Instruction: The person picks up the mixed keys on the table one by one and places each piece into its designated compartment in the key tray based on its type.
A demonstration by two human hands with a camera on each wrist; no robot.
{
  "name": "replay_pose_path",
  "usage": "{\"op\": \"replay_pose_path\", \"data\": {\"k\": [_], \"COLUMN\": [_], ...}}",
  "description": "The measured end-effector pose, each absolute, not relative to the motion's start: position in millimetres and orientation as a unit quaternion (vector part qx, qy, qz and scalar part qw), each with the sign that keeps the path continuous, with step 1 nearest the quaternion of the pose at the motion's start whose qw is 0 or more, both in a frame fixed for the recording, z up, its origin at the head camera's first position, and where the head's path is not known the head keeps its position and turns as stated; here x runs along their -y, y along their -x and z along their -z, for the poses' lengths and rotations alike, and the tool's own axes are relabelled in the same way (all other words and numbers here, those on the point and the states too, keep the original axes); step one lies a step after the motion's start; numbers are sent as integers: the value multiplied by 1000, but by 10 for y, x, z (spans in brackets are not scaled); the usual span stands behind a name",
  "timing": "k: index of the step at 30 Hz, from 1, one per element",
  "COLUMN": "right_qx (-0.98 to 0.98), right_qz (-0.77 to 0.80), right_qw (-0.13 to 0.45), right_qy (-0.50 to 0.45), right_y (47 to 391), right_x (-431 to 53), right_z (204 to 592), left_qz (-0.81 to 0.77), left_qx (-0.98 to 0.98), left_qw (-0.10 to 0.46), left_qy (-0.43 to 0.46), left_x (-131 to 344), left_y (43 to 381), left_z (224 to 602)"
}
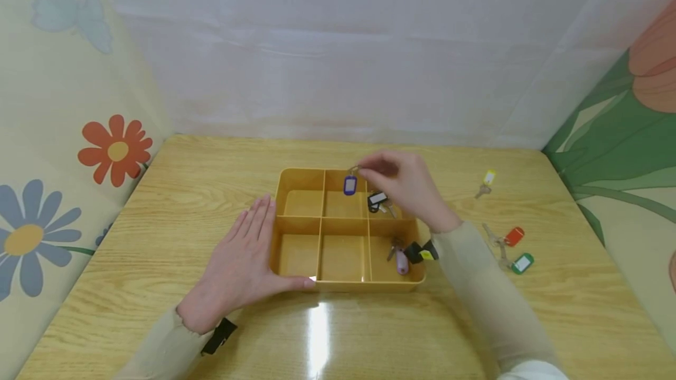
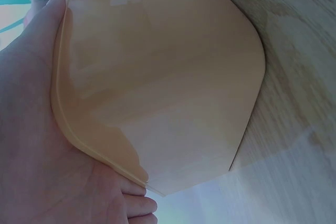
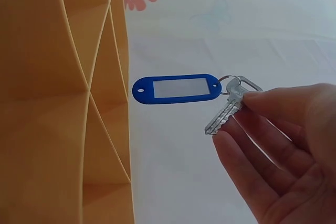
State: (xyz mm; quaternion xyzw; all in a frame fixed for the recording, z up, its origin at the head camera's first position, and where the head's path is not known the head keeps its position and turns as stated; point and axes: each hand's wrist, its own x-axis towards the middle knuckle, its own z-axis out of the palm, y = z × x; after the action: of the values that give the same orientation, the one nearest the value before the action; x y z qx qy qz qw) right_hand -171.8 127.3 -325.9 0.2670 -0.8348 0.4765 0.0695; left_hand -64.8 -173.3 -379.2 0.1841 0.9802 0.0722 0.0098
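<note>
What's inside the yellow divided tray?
Back right: black tag with a key. Front right: purple tag with another key. The right hand and wrist strap hide parts of both corners.

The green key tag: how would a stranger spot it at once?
On the wooden table, find the yellow divided box. To its right, beyond the right sleeve, lie a yellow tag and a red tag. The green tag is the third: its colour differs, and it lies nearest the person.
</note>
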Motion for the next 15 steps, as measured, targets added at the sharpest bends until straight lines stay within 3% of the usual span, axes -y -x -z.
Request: {"op": "replay_pose_path", "data": {"k": [15], "right_qx": [835], "right_qz": [-479], "right_qw": [26], "right_qy": [-270], "right_y": [1847], "right_x": [-1227], "right_z": [3418], "left_qz": [-71], "left_qx": [-980], "left_qw": [2], "left_qy": [-187], "left_x": [1734], "left_y": [645], "left_z": [3804]}}
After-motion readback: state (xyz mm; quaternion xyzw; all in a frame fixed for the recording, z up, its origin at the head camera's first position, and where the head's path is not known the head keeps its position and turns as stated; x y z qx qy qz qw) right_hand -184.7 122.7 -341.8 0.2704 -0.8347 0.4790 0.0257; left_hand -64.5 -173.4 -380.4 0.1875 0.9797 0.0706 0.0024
